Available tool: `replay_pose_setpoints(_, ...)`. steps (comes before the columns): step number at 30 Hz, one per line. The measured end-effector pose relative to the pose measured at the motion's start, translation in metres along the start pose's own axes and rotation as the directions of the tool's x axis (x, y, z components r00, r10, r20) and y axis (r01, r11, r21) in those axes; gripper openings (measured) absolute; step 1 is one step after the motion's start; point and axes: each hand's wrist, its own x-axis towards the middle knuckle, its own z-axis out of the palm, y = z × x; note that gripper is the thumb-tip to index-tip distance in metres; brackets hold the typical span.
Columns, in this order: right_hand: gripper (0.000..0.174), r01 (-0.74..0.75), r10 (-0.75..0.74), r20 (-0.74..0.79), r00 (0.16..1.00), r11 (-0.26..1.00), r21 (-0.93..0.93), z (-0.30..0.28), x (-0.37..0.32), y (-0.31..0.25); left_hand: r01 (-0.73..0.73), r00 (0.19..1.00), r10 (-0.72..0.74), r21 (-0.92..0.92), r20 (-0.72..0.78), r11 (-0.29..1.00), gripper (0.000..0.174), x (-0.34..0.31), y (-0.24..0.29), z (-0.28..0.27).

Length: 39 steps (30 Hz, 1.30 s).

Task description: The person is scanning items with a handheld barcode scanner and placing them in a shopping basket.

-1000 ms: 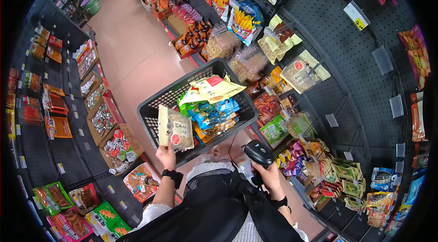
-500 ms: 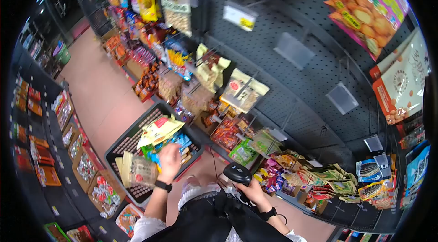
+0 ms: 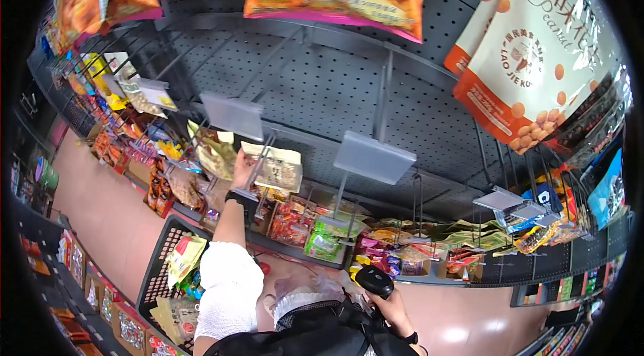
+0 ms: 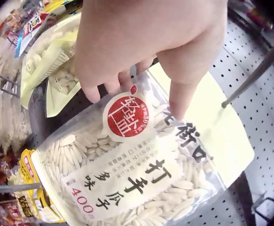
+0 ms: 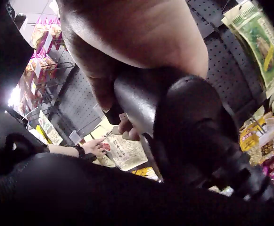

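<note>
My left hand (image 3: 244,169) is raised to the shelf wall and pinches the edge of a clear-fronted bag of melon seeds (image 4: 127,174) hanging on a hook rod. Its thumb lies over the front near the pale top strip, the other fingers along the side edge. My right hand (image 3: 394,309) grips a black handheld barcode scanner (image 3: 374,281) low in front of my body. In the right wrist view the scanner's dark handle (image 5: 188,113) fills the palm. Below my left arm, a dark shopping basket (image 3: 149,275) holds snack packs, including a similar seed bag (image 3: 178,319).
Another pale yellow bag (image 3: 213,151) hangs just left of my left hand. Clear price-tag holders (image 3: 374,157) stick out on rods from the perforated back panel (image 3: 315,74). Large peanut bags (image 3: 530,54) hang upper right. Boxed snacks (image 3: 292,222) line the lower shelf.
The view has swung right toward the shelf wall. My left hand let go of a seed bag in the basket, then reached up to the hanging one. The right hand keeps the scanner.
</note>
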Motion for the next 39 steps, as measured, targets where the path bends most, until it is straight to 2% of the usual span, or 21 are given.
replay_pose_setpoints(2, 0.025, -0.048, 0.048, -0.025, 0.999, 0.999, 0.006, -0.007, -0.003, 0.002, 0.052, 0.992, -0.052, 0.002, -0.113, 0.999, 0.052, -0.017, 0.042, 0.029)
replay_pose_setpoints(3, 0.025, -0.033, 0.034, -0.037, 0.999, 0.999, 0.02, -0.009, -0.002, 0.005, 0.127, 0.986, -0.131, -0.037, -0.104, 0.991, 0.038, -0.01, 0.013, 0.005)
replay_pose_setpoints(4, 0.025, -0.023, 0.025, -0.045, 0.999, 0.999, 0.034, -0.01, -0.002, 0.01, 0.141, 0.984, -0.145, -0.035, -0.107, 0.989, 0.038, -0.025, 0.033, 0.021)
replay_pose_setpoints(6, 0.027, -0.042, 0.043, -0.041, 0.998, 0.999, 0.027, -0.011, -0.003, 0.007, 0.143, 0.976, -0.197, -0.4, -0.097, 0.905, 0.029, -0.067, 0.069, 0.046)
replay_pose_setpoints(7, 0.028, -0.007, 0.01, -0.053, 0.999, 0.999, 0.052, -0.01, -0.002, 0.009, 0.103, 0.965, -0.006, 0.358, -0.264, 0.928, 0.037, -0.061, 0.035, 0.027)
replay_pose_setpoints(8, 0.024, 0.06, -0.056, -0.08, 0.995, 0.997, 0.045, -0.008, -0.003, 0.005, 0.185, 0.942, 0.036, 0.602, -0.335, 0.777, 0.046, -0.078, 0.079, 0.06)
replay_pose_setpoints(9, 0.018, -0.038, 0.039, -0.055, 0.998, 0.999, 0.01, -0.01, -0.008, -0.004, 0.411, 0.83, -0.368, 0.015, -0.418, 0.911, 0.051, -0.081, 0.057, 0.049)
replay_pose_setpoints(10, 0.014, -0.053, 0.055, -0.08, 0.995, 0.998, 0.021, -0.009, -0.01, 0.0, 0.225, 0.96, -0.158, 0.295, -0.232, 0.929, 0.051, -0.078, 0.009, 0.002)
replay_pose_setpoints(11, 0.013, -0.067, 0.075, -0.087, 0.993, 0.994, 0.09, -0.002, -0.015, -0.025, 0.375, 0.911, -0.187, 0.55, -0.368, 0.746, 0.041, -0.094, 0.098, 0.062)
replay_pose_setpoints(12, 0.014, -0.055, 0.066, -0.077, 0.995, 0.988, 0.145, 0.0, -0.017, -0.024, 0.068, 0.969, 0.01, 0.308, -0.245, 0.949, 0.025, -0.095, 0.061, 0.038)
replay_pose_setpoints(13, 0.014, -0.014, 0.032, -0.093, 0.995, 0.981, 0.195, 0.003, -0.015, -0.024, 0.251, 0.905, -0.087, 0.358, -0.416, 0.899, 0.014, -0.102, 0.074, 0.037)
replay_pose_setpoints(14, 0.015, 0.022, 0.006, -0.113, 0.994, 0.969, 0.247, 0.006, -0.018, -0.023, 0.366, 0.898, -0.241, 0.321, -0.367, 0.874, 0.011, -0.12, 0.086, 0.036)
replay_pose_setpoints(18, 0.016, 0.047, -0.013, -0.144, 0.99, 0.97, 0.239, 0.009, -0.031, -0.036, 0.178, 0.956, -0.113, 0.226, -0.272, 0.958, 0.013, -0.166, 0.115, 0.029)
replay_pose_setpoints(20, 0.017, 0.079, -0.031, -0.184, 0.982, 0.963, 0.257, 0.015, -0.037, -0.045, 0.31, 0.936, -0.243, 0.269, -0.255, 0.912, 0.018, -0.185, 0.129, 0.019)
replay_pose_setpoints(26, 0.028, 0.071, -0.064, -0.053, 0.997, 0.988, 0.139, 0.021, -0.054, -0.047, 0.293, 0.951, -0.206, 0.464, -0.231, 0.836, 0.026, -0.25, 0.175, 0.008)
replay_pose_setpoints(28, 0.037, 0.034, -0.033, -0.027, 0.999, 0.998, 0.046, 0.033, -0.059, -0.05, 0.271, 0.955, -0.193, 0.408, -0.224, 0.871, 0.022, -0.271, 0.191, 0.003)
replay_pose_setpoints(31, 0.044, 0.141, -0.133, 0.125, 0.983, 0.988, -0.057, 0.064, -0.064, -0.069, 0.197, 0.97, -0.128, 0.361, -0.206, 0.911, 0.014, -0.299, 0.229, 0.002)
replay_pose_setpoints(34, 0.047, 0.189, -0.167, 0.229, 0.959, 0.979, -0.079, 0.087, -0.068, -0.065, 0.035, 0.98, 0.033, 0.333, -0.195, 0.942, 0.009, -0.332, 0.245, -0.023)
replay_pose_setpoints(36, 0.05, 0.256, -0.206, 0.357, 0.911, 0.962, -0.096, 0.1, -0.069, -0.067, -0.014, 0.973, 0.021, 0.032, -0.232, 0.999, 0.005, -0.352, 0.258, -0.04)
replay_pose_setpoints(37, 0.05, 0.286, -0.252, 0.383, 0.889, 0.957, -0.034, 0.111, -0.075, -0.079, -0.161, 0.978, 0.16, 0.0, -0.135, 0.987, 0.006, -0.356, 0.26, -0.057)
replay_pose_setpoints(39, 0.055, 0.292, -0.263, 0.472, 0.842, 0.956, 0.011, 0.126, -0.083, -0.088, -0.304, 0.952, 0.291, -0.443, -0.099, 0.843, 0.015, -0.364, 0.259, -0.077)
